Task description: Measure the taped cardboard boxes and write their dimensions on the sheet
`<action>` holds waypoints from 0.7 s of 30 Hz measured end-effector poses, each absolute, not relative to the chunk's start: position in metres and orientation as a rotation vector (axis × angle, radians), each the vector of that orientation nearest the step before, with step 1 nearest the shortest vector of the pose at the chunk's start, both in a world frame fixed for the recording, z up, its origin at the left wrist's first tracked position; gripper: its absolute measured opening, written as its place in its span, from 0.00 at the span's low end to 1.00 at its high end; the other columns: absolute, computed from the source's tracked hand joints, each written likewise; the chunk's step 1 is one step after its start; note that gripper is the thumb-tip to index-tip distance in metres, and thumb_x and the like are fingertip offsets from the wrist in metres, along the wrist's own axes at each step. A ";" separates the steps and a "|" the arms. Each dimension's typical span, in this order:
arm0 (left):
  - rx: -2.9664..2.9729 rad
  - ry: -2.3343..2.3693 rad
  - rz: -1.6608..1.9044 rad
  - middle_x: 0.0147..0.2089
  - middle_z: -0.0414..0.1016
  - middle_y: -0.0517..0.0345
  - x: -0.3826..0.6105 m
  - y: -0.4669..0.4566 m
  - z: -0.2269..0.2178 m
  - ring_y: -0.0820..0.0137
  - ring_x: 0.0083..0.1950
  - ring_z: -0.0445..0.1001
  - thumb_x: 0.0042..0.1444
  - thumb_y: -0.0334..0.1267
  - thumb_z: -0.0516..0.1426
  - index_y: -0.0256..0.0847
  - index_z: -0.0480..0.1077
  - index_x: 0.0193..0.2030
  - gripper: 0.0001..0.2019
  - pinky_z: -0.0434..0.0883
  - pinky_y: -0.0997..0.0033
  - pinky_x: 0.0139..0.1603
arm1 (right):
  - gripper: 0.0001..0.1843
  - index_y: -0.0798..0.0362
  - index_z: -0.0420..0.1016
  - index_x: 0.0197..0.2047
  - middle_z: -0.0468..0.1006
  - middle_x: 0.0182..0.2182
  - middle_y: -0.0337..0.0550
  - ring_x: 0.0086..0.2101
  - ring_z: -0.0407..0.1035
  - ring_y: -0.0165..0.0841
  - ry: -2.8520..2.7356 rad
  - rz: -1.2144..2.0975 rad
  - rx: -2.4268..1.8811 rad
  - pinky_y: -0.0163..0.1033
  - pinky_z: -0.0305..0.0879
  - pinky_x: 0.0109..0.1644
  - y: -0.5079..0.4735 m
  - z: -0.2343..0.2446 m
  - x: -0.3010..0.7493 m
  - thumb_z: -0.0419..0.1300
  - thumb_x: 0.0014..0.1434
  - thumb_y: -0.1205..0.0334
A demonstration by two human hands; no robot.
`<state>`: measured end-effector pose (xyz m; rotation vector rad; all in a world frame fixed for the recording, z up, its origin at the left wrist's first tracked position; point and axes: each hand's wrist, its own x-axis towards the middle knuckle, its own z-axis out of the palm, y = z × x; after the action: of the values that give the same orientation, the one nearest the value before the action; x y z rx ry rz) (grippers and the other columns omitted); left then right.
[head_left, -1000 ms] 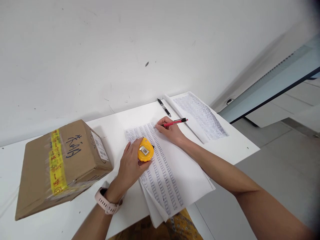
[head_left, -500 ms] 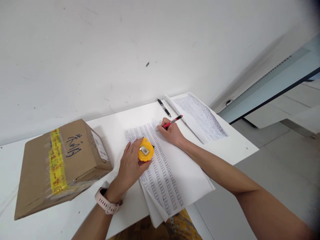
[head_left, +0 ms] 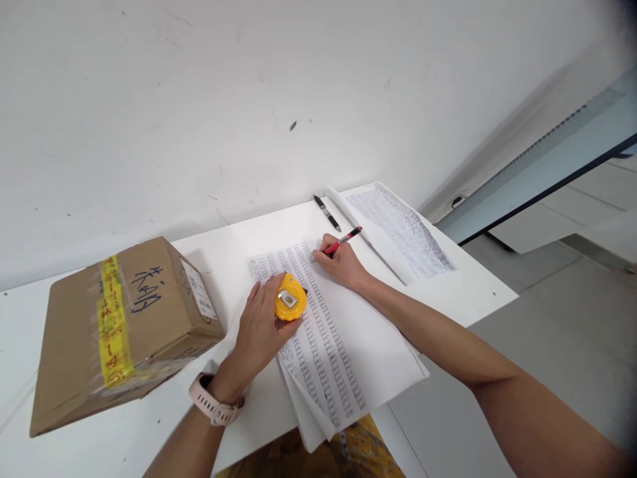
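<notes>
Our left hand (head_left: 259, 325) curls around a yellow tape measure (head_left: 290, 300), which sits on the left part of a handwritten sheet (head_left: 368, 352). Our right hand (head_left: 343, 265) pinches a red pen (head_left: 344, 240) near the top of that sheet; we cannot make out the pen's tip behind the fingers. Compared with one second ago, the pen's rear end has swung up and toward the desk's back edge, where before it lay flatter and reached farther right; over the last half second it has barely changed. Our left hand and the tape measure have stayed put.

The sheet and those under it overhang the front edge of the desk (head_left: 468, 292). A cardboard box (head_left: 164, 332) stands toward the desk's left end, and a black pen (head_left: 327, 214) lies near the back edge, beside a second set of papers (head_left: 398, 226), all unmoved.
</notes>
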<state>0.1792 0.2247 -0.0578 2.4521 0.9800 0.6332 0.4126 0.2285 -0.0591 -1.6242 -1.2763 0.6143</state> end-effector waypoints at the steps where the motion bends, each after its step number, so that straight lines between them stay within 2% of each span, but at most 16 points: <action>1: 2.454 0.979 0.634 0.64 0.69 0.46 0.179 0.225 -0.058 0.53 0.67 0.66 0.55 0.38 0.62 0.45 0.53 0.67 0.34 0.61 0.46 0.67 | 0.14 0.49 0.55 0.23 0.58 0.20 0.32 0.23 0.51 0.28 -1.275 0.621 -1.624 0.37 0.47 0.28 0.228 -0.059 0.413 0.59 0.52 0.60; 21: 2.443 0.987 0.622 0.65 0.69 0.47 0.179 0.224 -0.057 0.53 0.67 0.66 0.55 0.37 0.63 0.46 0.52 0.67 0.35 0.61 0.46 0.67 | 0.14 0.49 0.55 0.23 0.58 0.20 0.32 0.23 0.51 0.28 -1.234 0.623 -1.630 0.37 0.47 0.28 0.228 -0.059 0.413 0.58 0.53 0.60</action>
<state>0.1788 0.2242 -0.0568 2.4431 0.9866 0.6221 0.4129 0.2284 -0.0594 -1.6296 -1.2341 0.6230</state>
